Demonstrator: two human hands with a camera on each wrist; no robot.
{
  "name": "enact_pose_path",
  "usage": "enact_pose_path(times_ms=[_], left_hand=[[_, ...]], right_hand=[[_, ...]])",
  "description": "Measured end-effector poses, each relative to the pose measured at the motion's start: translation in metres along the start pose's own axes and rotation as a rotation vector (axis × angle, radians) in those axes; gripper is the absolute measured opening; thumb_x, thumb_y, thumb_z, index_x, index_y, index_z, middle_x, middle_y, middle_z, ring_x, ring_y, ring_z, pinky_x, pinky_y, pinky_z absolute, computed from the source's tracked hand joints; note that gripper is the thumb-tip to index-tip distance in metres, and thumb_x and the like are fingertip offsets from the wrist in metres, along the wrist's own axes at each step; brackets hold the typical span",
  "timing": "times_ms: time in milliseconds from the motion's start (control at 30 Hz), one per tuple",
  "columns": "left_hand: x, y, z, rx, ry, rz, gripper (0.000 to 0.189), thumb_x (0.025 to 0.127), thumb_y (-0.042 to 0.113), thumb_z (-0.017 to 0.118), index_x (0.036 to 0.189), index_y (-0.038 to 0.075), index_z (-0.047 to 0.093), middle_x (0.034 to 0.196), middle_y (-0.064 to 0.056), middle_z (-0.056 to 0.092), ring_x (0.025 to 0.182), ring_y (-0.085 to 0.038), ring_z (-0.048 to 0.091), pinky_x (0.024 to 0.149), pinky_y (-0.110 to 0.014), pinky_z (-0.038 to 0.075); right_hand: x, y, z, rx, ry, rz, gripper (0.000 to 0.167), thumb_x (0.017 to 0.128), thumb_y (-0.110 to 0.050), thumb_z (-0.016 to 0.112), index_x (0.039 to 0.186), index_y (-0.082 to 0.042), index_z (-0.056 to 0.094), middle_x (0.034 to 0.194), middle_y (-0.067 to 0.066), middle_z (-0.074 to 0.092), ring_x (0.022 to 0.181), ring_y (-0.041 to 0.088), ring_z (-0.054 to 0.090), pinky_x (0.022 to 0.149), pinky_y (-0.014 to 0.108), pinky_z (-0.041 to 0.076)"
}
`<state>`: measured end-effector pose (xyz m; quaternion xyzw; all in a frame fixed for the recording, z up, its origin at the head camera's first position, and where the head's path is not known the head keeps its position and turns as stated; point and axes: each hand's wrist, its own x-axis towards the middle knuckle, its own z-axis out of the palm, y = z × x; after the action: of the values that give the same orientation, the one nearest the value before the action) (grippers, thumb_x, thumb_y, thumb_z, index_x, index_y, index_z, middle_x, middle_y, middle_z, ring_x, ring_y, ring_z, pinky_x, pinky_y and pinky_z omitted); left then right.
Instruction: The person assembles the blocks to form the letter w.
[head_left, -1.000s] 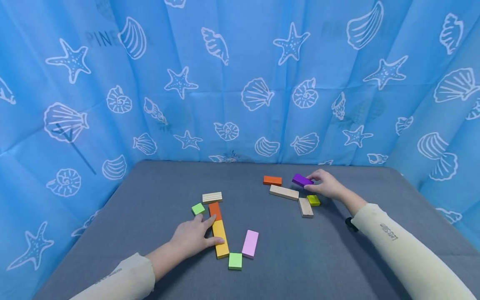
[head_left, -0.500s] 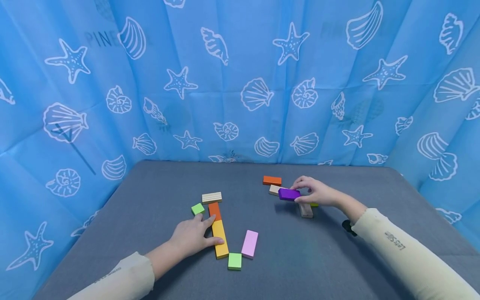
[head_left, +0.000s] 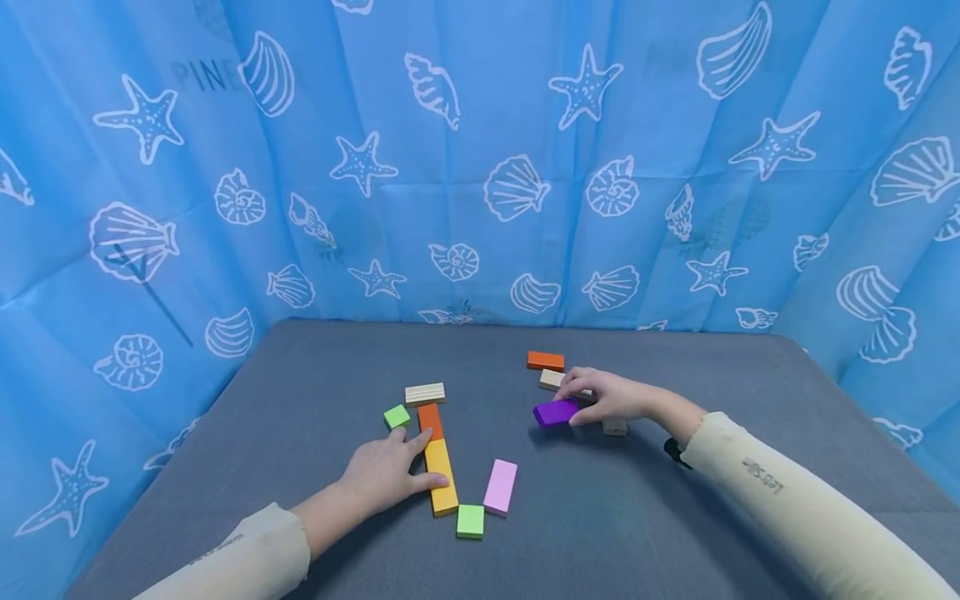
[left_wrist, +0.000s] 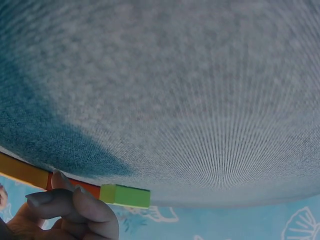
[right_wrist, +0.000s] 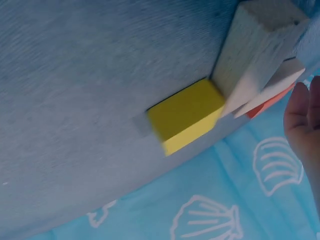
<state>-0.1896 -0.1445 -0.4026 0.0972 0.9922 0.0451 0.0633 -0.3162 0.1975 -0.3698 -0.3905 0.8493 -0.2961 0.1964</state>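
In the head view my right hand (head_left: 615, 397) pinches a purple block (head_left: 553, 414) at its right end, held just above the grey table with a shadow beneath. My left hand (head_left: 382, 473) touches a row of two blocks. Its index finger reaches the red-orange block (head_left: 429, 415) and its thumb lies on the yellow-orange block (head_left: 444, 498). Beside that row's far end are a green block (head_left: 397, 417) and a ridged wooden block (head_left: 425, 394). A second green block (head_left: 470, 522) and a pink block (head_left: 500, 487) lie at its near end, corner to corner.
Behind my right hand lie an orange block (head_left: 545, 360) and a plain wooden block (head_left: 551, 379), partly covered. Another wooden block (head_left: 615, 427) shows below the hand. A yellow block (right_wrist: 187, 115) appears in the right wrist view. A blue shell-patterned curtain (head_left: 480, 167) borders the grey table (head_left: 337, 358).
My right hand has lifted the purple block from the back right and carried it left and nearer, past the wooden blocks. The left hand has stayed in place.
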Motion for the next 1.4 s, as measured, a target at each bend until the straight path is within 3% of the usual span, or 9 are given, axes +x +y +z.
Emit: enact_pose_path(times_ms=[133,367,467,700,967,1233,1400], left_hand=[[0.000,0.000,0.000,0.001,0.000,0.002,0.081,0.079,0.069,0.062,0.141,0.018,0.054,0.116,-0.018,0.058,0.068,-0.021,0.051,0.066,-0.041,0.049],[0.000,0.000,-0.001,-0.009,-0.007,-0.002,0.080,0.080,0.068,0.062,0.142,0.018,0.053,0.117,-0.018,0.057,0.068,-0.022,0.051,0.067,-0.042,0.049],[-0.001,0.000,-0.001,-0.017,-0.009,-0.003,0.080,0.080,0.068,0.062,0.142,0.017,0.053,0.119,-0.018,0.057,0.071,-0.023,0.053,0.069,-0.043,0.050],[0.000,0.001,-0.002,-0.018,-0.014,-0.002,0.081,0.080,0.068,0.061,0.142,0.017,0.053,0.121,-0.019,0.057,0.077,-0.025,0.056,0.073,-0.045,0.050],[-0.001,0.001,-0.002,-0.016,-0.020,-0.010,0.081,0.080,0.069,0.061,0.142,0.017,0.053,0.120,-0.019,0.057,0.078,-0.026,0.057,0.074,-0.045,0.051],[-0.001,0.001,-0.001,-0.022,-0.026,-0.022,0.081,0.080,0.069,0.062,0.142,0.018,0.053,0.118,-0.018,0.057,0.077,-0.025,0.056,0.074,-0.045,0.051],[-0.001,0.001,-0.002,-0.026,-0.024,-0.018,0.081,0.080,0.069,0.062,0.142,0.017,0.053,0.119,-0.019,0.057,0.080,-0.027,0.058,0.075,-0.046,0.051]], right_hand=[[0.010,-0.002,0.005,-0.005,-0.064,-0.040,0.029,0.090,-0.018,0.071,0.117,-0.009,0.068,0.117,0.006,0.055,0.111,0.029,0.048,0.093,0.050,0.041],[0.029,-0.007,0.014,-0.154,-0.154,-0.107,0.030,0.088,-0.019,0.073,0.115,-0.009,0.070,0.106,-0.001,0.054,0.099,0.020,0.048,0.087,0.039,0.040],[0.037,-0.011,0.018,-0.200,-0.174,-0.086,0.030,0.088,-0.019,0.074,0.116,-0.011,0.071,0.104,-0.003,0.052,0.098,0.017,0.046,0.086,0.037,0.039],[0.043,-0.015,0.021,-0.250,-0.144,-0.034,0.040,0.089,-0.022,0.072,0.128,-0.013,0.066,0.110,0.000,0.054,0.103,0.019,0.047,0.090,0.038,0.040],[0.042,-0.010,0.026,-0.187,-0.070,-0.030,0.036,0.086,-0.017,0.075,0.120,-0.007,0.069,0.106,0.000,0.057,0.097,0.018,0.050,0.088,0.038,0.042],[0.056,-0.017,0.029,-0.228,-0.099,-0.039,0.040,0.089,-0.011,0.071,0.128,-0.016,0.066,0.100,-0.003,0.053,0.092,0.016,0.049,0.079,0.031,0.041],[0.059,-0.016,0.028,-0.199,-0.113,-0.011,0.042,0.090,-0.011,0.069,0.131,-0.014,0.063,0.106,-0.003,0.055,0.095,0.015,0.049,0.082,0.032,0.042]])
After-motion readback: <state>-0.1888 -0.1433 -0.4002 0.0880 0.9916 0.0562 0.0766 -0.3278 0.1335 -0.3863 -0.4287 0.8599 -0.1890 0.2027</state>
